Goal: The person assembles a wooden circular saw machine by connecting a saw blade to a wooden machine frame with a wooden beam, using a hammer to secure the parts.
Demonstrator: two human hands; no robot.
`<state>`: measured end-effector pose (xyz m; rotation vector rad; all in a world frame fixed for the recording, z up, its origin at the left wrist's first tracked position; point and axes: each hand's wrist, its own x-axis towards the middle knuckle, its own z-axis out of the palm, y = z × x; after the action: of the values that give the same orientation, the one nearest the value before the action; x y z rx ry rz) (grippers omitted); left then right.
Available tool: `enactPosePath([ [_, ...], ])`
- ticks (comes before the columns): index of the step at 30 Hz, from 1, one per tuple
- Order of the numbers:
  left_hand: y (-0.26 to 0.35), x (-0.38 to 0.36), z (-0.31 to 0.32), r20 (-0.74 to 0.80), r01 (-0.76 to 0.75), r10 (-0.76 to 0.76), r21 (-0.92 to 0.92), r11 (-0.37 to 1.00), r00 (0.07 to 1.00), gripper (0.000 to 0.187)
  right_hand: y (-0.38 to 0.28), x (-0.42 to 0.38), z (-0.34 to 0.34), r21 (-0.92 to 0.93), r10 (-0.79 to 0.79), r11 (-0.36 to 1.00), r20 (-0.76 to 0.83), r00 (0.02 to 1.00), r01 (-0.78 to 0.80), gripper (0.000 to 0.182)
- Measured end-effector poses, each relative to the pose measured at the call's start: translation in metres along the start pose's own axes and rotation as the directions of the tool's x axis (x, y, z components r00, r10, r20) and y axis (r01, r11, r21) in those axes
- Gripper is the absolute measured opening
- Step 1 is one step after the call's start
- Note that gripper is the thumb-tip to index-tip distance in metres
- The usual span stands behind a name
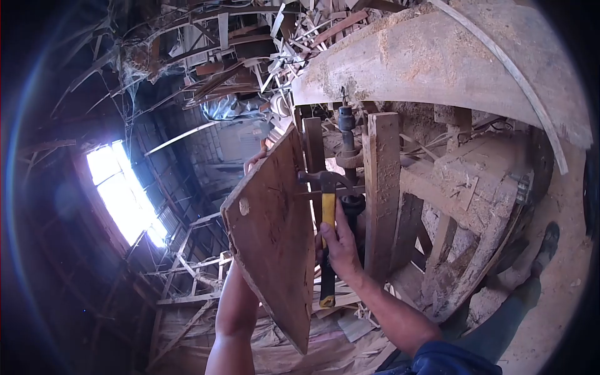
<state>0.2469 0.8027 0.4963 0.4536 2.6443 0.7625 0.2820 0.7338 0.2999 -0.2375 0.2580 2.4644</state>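
While fingers (255,159) grip board (272,240) edge.

One hammer (327,212), one board (272,240)

bright window (122,194), sawdust-covered beam (437,62), scrap wood pile (250,37)

Dim interior, lit mainly by a blown-out window (122,190) at left that throws blue flare along the edge. Strong fisheye bending and dark corners; the centre stays sharp.
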Motion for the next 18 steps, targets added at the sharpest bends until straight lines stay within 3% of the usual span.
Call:
enactPosePath([
  [2, -0.005, -0.021, -0.004, -0.006, -0.012, 0.012, 0.023, 1.000, 1.000, 0.054, 0.019, -0.007, -0.010, -0.213, -0.059, 0.975, 0.027, 0.998, 0.064, 0.071],
  [3, -0.008, -0.035, -0.008, -0.010, -0.019, 0.020, 0.039, 0.999, 1.000, 0.054, 0.044, -0.004, -0.013, -0.330, -0.186, 0.925, 0.036, 0.982, 0.187, 0.073],
  [6, -0.020, -0.071, -0.020, -0.028, -0.038, 0.040, 0.084, 0.996, 0.999, 0.054, 0.054, -0.019, -0.003, -0.214, -0.125, 0.970, -0.024, 0.992, 0.117, 0.069],
  [8, -0.029, -0.082, -0.026, -0.023, -0.054, 0.057, 0.098, 0.994, 0.998, 0.053, 0.031, -0.036, 0.009, 0.141, 0.094, 0.986, -0.064, 0.994, -0.084, 0.065],
  [11, -0.037, -0.068, -0.028, 0.029, -0.086, 0.084, 0.087, 0.993, 0.996, 0.053, 0.021, -0.051, 0.014, 0.554, 0.356, 0.789, -0.057, 0.933, -0.268, 0.051],
  [15, -0.034, -0.035, -0.021, 0.109, -0.125, 0.119, 0.050, 0.991, 0.987, 0.052, 0.038, -0.039, 0.028, 0.752, 0.510, 0.571, -0.012, 0.860, -0.328, 0.022],
  [18, -0.030, -0.024, -0.019, 0.149, -0.132, 0.126, 0.033, 0.991, 0.981, 0.052, 0.020, -0.022, 0.039, 0.777, 0.447, 0.373, 0.327, 0.832, -0.506, 0.024],
])
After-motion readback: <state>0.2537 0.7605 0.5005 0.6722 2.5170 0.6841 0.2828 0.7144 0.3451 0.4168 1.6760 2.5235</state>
